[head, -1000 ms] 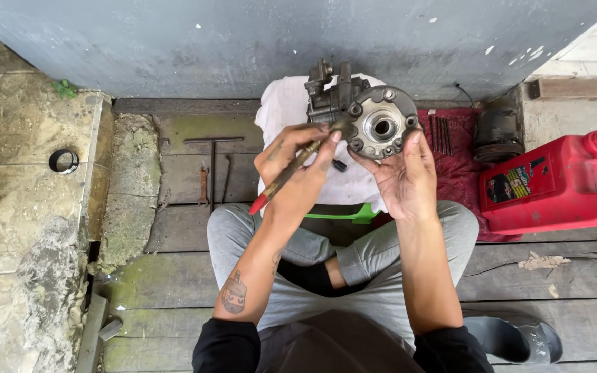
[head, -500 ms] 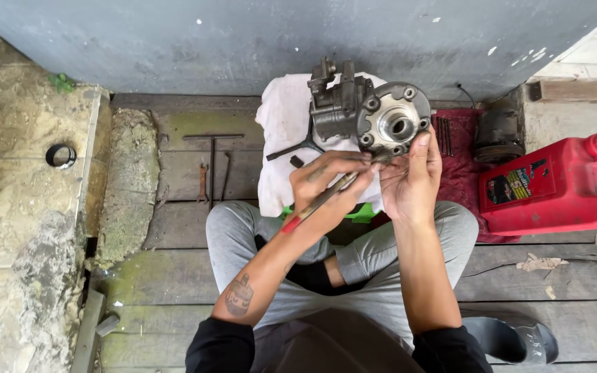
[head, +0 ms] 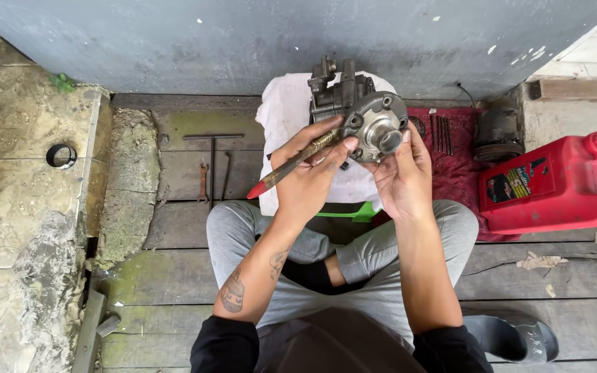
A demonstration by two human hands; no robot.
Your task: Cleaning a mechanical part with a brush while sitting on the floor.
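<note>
Above my crossed legs, over the white cloth (head: 286,110), my right hand (head: 399,181) cups the grey metal compressor (head: 361,110) from below, its round hub facing me. My left hand (head: 309,181) is clenched around a red-tipped screwdriver (head: 291,166), whose far end touches the compressor's front face. Beside my right knee stands a red jerrycan (head: 554,186), near a red cloth (head: 450,169).

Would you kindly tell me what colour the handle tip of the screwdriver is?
Red, on the screwdriver in the left hand; clearest in the head view.
</note>
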